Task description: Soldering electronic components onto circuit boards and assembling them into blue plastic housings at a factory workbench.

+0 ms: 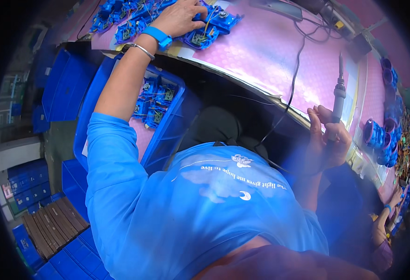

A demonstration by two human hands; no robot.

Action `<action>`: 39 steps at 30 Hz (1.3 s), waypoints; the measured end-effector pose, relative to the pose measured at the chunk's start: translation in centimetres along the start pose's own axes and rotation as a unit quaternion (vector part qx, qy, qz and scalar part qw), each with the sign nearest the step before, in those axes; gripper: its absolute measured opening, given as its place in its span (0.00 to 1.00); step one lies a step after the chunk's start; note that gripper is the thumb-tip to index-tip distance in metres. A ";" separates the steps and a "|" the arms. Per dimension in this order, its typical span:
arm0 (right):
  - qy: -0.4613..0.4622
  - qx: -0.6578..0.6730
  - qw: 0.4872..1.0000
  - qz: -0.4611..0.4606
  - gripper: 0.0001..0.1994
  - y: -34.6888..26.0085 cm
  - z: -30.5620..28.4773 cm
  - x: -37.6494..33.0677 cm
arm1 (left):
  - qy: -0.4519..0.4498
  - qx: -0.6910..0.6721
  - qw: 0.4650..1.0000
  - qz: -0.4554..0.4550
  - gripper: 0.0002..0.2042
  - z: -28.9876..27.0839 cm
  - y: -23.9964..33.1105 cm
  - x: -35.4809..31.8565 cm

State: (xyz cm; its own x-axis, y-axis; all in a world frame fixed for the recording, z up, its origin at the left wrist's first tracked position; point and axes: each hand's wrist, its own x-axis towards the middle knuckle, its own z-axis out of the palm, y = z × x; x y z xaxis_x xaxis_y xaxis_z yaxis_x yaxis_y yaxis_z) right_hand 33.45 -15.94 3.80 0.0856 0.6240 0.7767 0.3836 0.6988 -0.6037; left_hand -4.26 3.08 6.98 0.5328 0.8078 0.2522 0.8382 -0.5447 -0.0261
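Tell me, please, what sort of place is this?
Probably an electronics assembly workshop: the right hand holds a soldering iron, blue wired units lie on a pink bench, and similar units sit in a blue bin.

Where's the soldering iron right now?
In the head view, the soldering iron is toward the right, gripped in the right hand, pointing toward the picture's top, with the pink worktop behind it.

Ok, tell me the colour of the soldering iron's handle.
The soldering iron's handle is grey, best seen in the head view.
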 end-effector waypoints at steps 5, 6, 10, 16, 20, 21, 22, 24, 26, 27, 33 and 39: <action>0.000 -0.011 1.000 0.009 0.19 0.2 0.0 0.0 | -0.024 -0.039 0.997 -0.062 0.14 -0.7 1.5 -0.7; -0.001 -0.008 1.000 0.008 0.19 0.3 0.1 0.0 | 0.002 -0.046 0.998 -0.037 0.15 -0.3 1.2 -0.9; -0.024 -0.004 1.000 -0.018 0.19 0.2 0.3 0.3 | 0.034 -0.052 0.998 0.025 0.16 2.1 -0.9 -0.5; -0.010 -0.018 1.000 -0.013 0.18 -0.7 -0.1 0.3 | 0.012 -0.068 0.998 0.009 0.13 2.3 -1.0 0.3; 0.000 0.024 1.000 0.000 0.19 -0.3 0.0 -0.2 | 0.159 -0.135 0.973 0.096 0.13 1.2 -0.5 -2.1; -0.005 0.017 1.000 -0.009 0.19 -0.3 0.0 0.0 | 0.158 -0.135 0.974 0.089 0.13 0.1 0.1 -3.3; -0.010 0.017 1.000 -0.014 0.19 0.0 0.1 -0.1 | 0.102 -0.113 0.988 0.006 0.12 -1.7 1.2 -4.6; -0.006 0.008 1.000 -0.007 0.20 0.2 -0.2 0.0 | 0.042 -0.076 0.991 -0.104 0.12 -3.8 2.5 -7.9; 0.002 0.011 1.000 -0.016 0.20 0.8 -0.1 0.2 | 0.068 -0.064 0.983 -0.157 0.10 -5.6 3.3 -13.2; 0.013 0.006 1.000 0.012 0.20 0.5 0.0 0.2 | 0.100 -0.068 0.976 -0.179 0.08 -6.7 3.9 -16.0; -0.017 0.039 0.999 0.012 0.17 1.8 0.3 0.6 | 0.064 0.004 0.846 -0.529 0.11 -3.7 3.5 -35.5; -0.098 -0.027 0.995 -0.010 0.18 3.6 -0.2 0.6 | -0.026 0.027 0.770 -0.636 0.12 4.0 7.0 -45.4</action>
State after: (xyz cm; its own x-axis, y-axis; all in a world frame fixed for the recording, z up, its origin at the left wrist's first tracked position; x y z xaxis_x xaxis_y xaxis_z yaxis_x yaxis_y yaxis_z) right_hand 35.08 -13.15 2.11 -0.1011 0.6707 0.7348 0.4321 0.6949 -0.5748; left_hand -22.06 -36.52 -8.54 -0.7220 0.6885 0.0679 0.6884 0.7051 0.1704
